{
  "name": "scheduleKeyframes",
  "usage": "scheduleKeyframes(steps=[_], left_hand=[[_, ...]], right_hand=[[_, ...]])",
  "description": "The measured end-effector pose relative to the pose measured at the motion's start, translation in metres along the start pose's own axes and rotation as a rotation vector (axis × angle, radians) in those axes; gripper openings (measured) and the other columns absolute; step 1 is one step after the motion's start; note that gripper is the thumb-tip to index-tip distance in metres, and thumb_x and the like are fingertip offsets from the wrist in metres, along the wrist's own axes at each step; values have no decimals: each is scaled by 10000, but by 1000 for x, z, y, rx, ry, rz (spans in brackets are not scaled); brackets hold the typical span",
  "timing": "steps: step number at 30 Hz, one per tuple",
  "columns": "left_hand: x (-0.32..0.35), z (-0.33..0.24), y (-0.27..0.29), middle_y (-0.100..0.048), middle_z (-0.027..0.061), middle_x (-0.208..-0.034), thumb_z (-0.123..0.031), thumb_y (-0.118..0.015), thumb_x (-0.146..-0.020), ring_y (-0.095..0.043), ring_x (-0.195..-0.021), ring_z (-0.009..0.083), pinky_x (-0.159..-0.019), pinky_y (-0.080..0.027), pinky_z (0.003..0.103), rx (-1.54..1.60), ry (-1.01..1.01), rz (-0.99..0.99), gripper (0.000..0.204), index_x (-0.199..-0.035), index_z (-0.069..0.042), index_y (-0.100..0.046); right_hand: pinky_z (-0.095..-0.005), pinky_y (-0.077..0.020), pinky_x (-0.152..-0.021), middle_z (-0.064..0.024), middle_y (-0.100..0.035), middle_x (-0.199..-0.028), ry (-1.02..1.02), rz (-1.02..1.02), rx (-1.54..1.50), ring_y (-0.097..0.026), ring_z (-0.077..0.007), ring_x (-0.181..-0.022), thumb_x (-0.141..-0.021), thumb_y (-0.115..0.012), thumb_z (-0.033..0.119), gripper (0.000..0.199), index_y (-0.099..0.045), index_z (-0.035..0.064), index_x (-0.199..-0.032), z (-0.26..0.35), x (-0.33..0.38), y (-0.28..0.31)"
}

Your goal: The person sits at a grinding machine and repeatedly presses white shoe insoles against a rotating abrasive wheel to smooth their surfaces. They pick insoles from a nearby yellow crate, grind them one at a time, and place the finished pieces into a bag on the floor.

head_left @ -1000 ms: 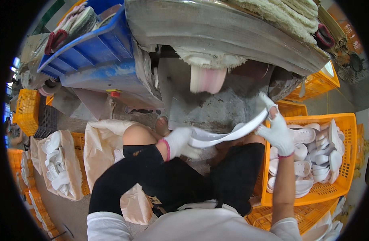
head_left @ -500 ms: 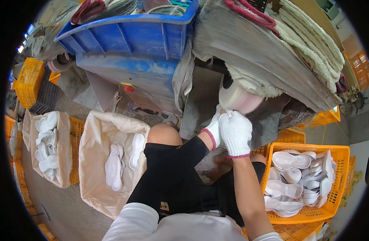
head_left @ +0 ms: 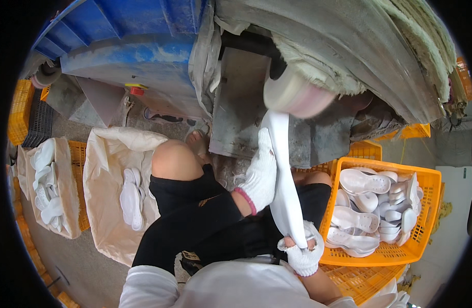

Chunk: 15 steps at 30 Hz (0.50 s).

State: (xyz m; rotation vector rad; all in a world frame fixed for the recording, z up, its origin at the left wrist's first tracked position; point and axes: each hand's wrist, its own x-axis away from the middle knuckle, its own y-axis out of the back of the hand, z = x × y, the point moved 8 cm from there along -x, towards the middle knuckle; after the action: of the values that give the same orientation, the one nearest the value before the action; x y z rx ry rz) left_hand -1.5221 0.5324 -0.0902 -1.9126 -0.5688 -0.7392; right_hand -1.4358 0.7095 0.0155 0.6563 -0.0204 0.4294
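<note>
A long white shoe sole [head_left: 284, 179] stretches between my two hands, seen nearly edge-on. Its far end meets the underside of a whitish-pink wheel [head_left: 297, 95], which is blurred by spinning. My left hand [head_left: 260, 172], in a white knit glove with a pink cuff, grips the sole along its left side; part of that grip is hidden. Close to my body, my right hand [head_left: 301, 251] pinches the sole's near end, bare fingertips poking through its worn glove.
An orange crate [head_left: 428, 220] full of white soles stands at right, atop another crate. At left are a cloth-lined container [head_left: 100, 205] with a few soles and a smaller lined one [head_left: 28, 177]. Grey sheeting [head_left: 349, 41] and a blue bin [head_left: 128, 20] lie ahead.
My right hand has dropped from beside the wheel toward my lap, and my left hand has come lower too. The sole, hidden before, now shows at full length. The view has shifted.
</note>
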Motion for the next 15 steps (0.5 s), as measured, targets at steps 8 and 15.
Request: scheduleKeyframes(steps=[8,15], left_hand=[[-45,-54,11,-631,98,-842,-724,-429,-998,-634,-680,255,-608,-573,424,-272,-269,-74,640,-1107,-114,-591],[-67,-46,-41,-714,144,-1055,-696,-306,-1052,-679,-1033,269,-933,-526,404,220,68,758,723,-1231,-75,-630]], right_hand=[[-387,-563,-725,-163,-707,-936,24,15,-198,-712,-331,-796,-904,-718,89,302,-659,-14,-1181,56,-79,-16],[-447,-566,-706,-258,-688,-845,185,-351,146,-714,-419,-791,-881,-711,273,331,-654,-5,-1052,93,-187,-31]])
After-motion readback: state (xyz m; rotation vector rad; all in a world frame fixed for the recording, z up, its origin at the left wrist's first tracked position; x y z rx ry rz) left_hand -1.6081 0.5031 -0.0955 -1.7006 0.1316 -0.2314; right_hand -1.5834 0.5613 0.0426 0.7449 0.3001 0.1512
